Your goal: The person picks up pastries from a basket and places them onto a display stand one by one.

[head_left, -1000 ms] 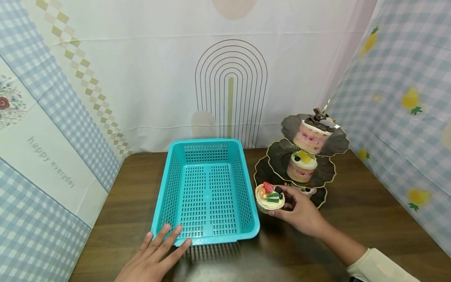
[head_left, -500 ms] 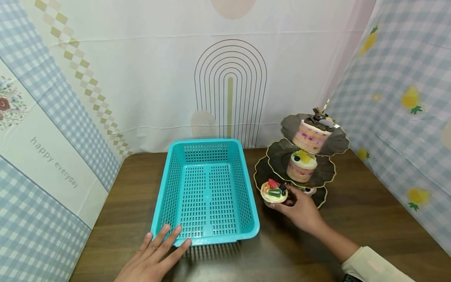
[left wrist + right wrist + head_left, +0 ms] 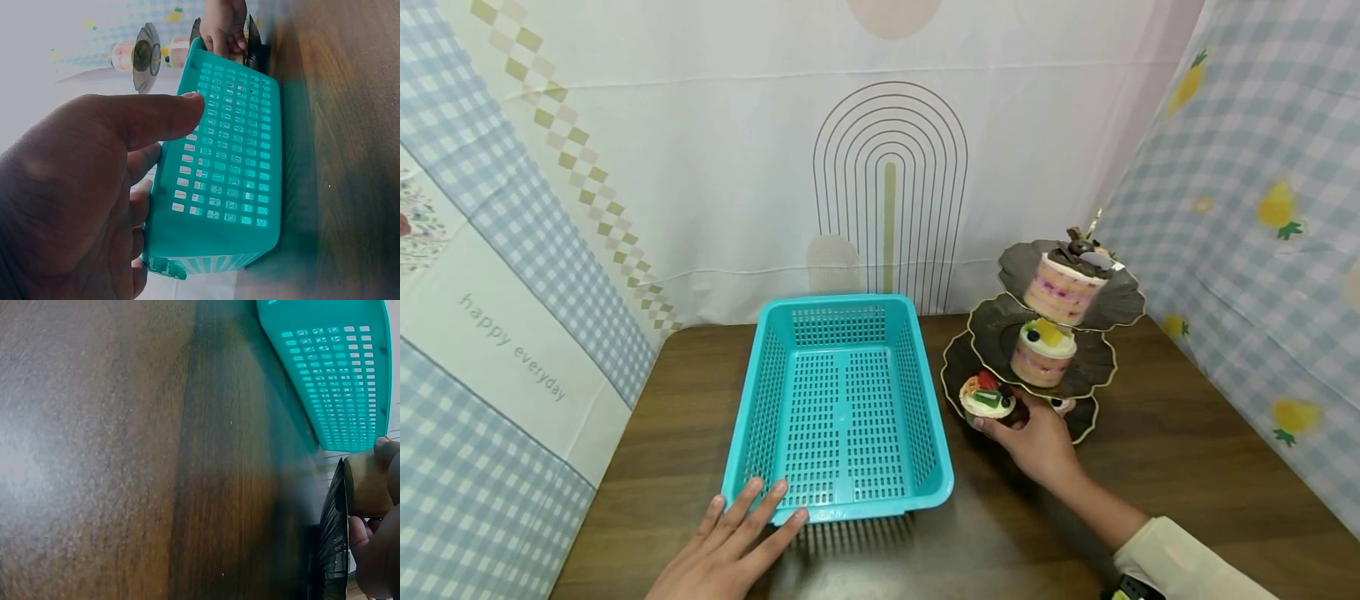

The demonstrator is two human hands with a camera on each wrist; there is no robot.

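In the head view my right hand grips a small fruit-topped cake by its side, at the front left of the tiered stand's bottom plate. Strawberry, kiwi and dark berries top its cream. The right wrist view shows the cake's tan side against the dark plate, base at or touching the surface. My left hand rests with spread, straight fingers on the near left rim of a turquoise basket. In the left wrist view its thumb lies against the basket's perforated wall.
A cake with chocolate topping stands on the stand's top plate. Below it, another cake with yellow fruit sits on the middle plate. A further topped cake is mostly hidden behind my right hand. The brown wooden table carries everything.
My right hand has moved the fruit-topped cake slightly right and away from me, from beside the basket's rim onto or just over the bottom plate. The left hand has stayed put.
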